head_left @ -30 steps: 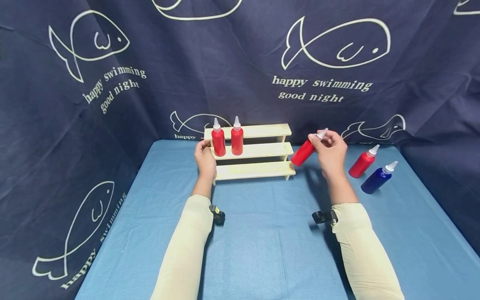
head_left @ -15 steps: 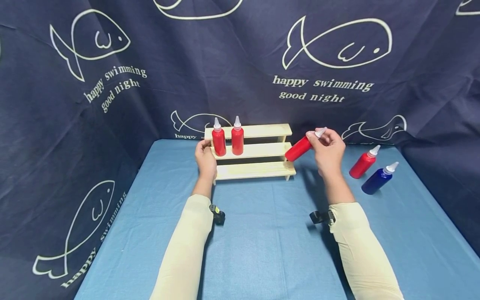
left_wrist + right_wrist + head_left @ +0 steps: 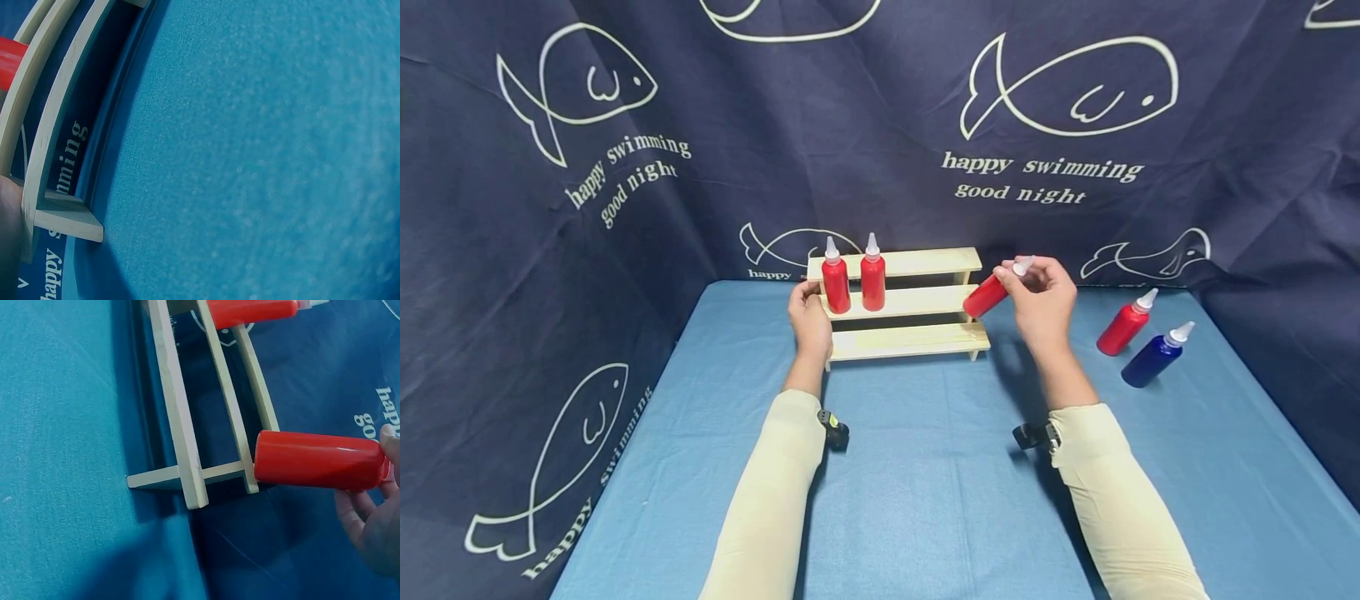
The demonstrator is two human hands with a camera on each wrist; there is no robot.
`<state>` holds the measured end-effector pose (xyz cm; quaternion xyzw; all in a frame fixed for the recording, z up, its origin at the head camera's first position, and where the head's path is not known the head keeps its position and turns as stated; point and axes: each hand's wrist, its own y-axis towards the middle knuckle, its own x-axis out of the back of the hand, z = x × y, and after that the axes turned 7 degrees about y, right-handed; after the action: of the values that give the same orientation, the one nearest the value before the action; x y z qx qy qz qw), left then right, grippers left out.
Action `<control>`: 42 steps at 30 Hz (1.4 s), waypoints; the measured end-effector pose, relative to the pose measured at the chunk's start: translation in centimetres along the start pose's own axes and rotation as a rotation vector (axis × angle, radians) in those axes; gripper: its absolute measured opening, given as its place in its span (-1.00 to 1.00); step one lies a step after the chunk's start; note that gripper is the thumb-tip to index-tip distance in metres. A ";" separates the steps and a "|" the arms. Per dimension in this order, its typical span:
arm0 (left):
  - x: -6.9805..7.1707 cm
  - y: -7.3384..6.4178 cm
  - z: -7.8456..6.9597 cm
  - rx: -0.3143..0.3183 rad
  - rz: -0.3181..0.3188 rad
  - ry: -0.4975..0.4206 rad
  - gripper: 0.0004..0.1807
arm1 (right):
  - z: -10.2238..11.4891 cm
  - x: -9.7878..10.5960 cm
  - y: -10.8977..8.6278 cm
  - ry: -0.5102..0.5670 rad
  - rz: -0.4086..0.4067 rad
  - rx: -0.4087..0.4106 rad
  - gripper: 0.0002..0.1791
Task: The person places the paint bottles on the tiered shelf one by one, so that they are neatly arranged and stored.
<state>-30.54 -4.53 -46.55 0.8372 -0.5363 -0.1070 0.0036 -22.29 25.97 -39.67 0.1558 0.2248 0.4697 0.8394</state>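
Note:
A three-step wooden shelf (image 3: pixel 917 340) stands at the back of the table. My left hand (image 3: pixel 810 327) grips its left end, fingers partly hidden behind the wood; the left wrist view catches only the thumb (image 3: pixel 9 215) at the shelf's end. Two red squeeze bottles with white nozzles, one at the left (image 3: pixel 836 285) and one beside it (image 3: pixel 873 282), stand upright on the middle step. My right hand (image 3: pixel 1047 307) pinches another red squeeze bottle (image 3: pixel 985 296) near its neck. That bottle is tilted, and its base overlaps the middle step's right end, also in the right wrist view.
On the right side of the blue-covered table (image 3: pixel 910 483) stand one more red squeeze bottle (image 3: pixel 1123 329) and a blue squeeze bottle (image 3: pixel 1152 361). A dark fish-print curtain (image 3: pixel 880 125) hangs close behind the shelf and along both sides.
My right hand has moved left with the red squeeze bottle, bringing its base from beside the shelf to the middle step's right end. The left hand stays on the shelf.

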 end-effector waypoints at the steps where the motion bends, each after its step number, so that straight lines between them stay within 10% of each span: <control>1: 0.0 0.0 0.0 0.003 0.001 0.003 -0.70 | -0.1 -0.1 -0.1 -0.013 0.004 0.005 -0.64; 16: 0.1 0.1 -0.3 0.008 -0.004 0.003 -0.69 | 0.7 -1.6 -1.7 -0.338 0.142 0.004 -0.58; 42: 0.2 0.2 0.0 0.010 0.011 0.016 -0.70 | -0.5 -2.9 -2.5 -0.364 0.198 0.010 -0.38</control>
<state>-30.65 -4.77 -46.59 0.8352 -0.5412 -0.0974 0.0043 -22.03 22.22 -40.60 0.2636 0.0552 0.5127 0.8153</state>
